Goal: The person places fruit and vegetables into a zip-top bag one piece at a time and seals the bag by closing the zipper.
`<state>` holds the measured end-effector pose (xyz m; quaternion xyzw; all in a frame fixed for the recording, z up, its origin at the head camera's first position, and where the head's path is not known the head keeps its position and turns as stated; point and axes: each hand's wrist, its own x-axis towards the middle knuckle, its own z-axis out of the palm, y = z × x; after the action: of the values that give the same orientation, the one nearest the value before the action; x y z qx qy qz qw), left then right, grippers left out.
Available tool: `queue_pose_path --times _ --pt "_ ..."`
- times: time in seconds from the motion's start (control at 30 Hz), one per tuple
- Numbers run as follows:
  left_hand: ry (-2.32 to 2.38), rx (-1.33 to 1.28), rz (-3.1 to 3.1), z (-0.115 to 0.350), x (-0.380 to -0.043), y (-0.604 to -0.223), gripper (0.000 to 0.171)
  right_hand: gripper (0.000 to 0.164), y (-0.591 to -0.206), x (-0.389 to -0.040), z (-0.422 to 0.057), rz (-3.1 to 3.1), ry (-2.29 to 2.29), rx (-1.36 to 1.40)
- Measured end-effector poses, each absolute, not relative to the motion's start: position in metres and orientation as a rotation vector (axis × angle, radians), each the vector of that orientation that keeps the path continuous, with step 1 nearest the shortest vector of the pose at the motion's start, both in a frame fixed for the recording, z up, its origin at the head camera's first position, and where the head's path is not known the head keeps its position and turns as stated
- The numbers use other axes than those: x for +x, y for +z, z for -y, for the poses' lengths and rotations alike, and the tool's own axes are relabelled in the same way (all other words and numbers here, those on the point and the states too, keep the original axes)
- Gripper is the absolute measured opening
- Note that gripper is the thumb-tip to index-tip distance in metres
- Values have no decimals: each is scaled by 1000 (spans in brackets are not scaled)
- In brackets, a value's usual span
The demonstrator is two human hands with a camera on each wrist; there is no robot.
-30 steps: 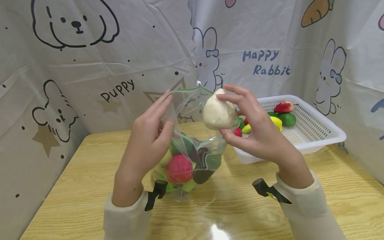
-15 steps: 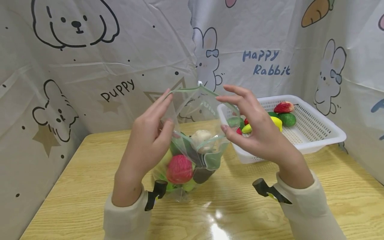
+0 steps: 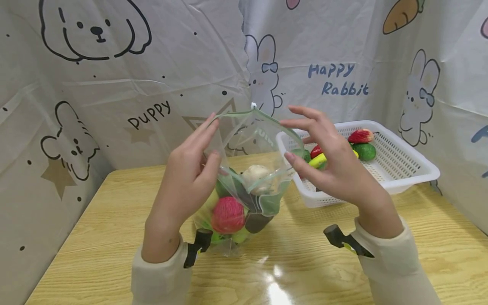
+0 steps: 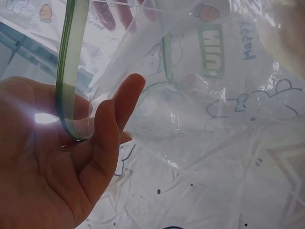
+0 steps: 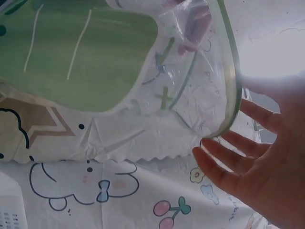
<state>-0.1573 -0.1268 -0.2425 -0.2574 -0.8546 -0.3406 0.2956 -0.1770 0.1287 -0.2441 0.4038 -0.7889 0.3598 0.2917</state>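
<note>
A clear zip bag [image 3: 228, 144] with a green rim stands on the wooden table, its mouth spread wide. Through the film show a pinkish-red round fruit [image 3: 228, 215], a dark vegetable [image 3: 258, 223] and other green and yellow produce. On top inside lies a cream-white mushroom-like piece [image 3: 257, 178]. My left hand [image 3: 187, 178] holds the bag's left rim between thumb and fingers; the left wrist view shows the green rim [image 4: 67, 62] there. Beside the right rim [image 5: 232, 86], my right hand [image 3: 331, 156] has its fingers spread and grips nothing.
Behind my right hand, a white perforated basket [image 3: 413, 176] contains a red fruit [image 3: 360, 136], a green one [image 3: 364, 151] and yellow pieces. A printed cloth [image 3: 183, 42] hangs behind and beside the wooden table [image 3: 114, 237].
The white mushroom-like piece has left my right hand and dropped into the bag. My right hand has since drawn slightly to the right. My left hand stays at the rim.
</note>
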Motion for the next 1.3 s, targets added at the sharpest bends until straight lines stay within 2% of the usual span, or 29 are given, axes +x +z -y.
queue_pose_path --times 0.23,0.77,1.3 --pt "-900 -681 2272 128 -157 -242 51 51 -242 -187 -151 2111 896 930" --pt "-890 -674 2277 127 -158 -242 50 48 -264 -227 -193 2606 755 642" --pt "-908 -682 2293 127 -157 -243 50 47 -330 -281 -190 3021 737 735"
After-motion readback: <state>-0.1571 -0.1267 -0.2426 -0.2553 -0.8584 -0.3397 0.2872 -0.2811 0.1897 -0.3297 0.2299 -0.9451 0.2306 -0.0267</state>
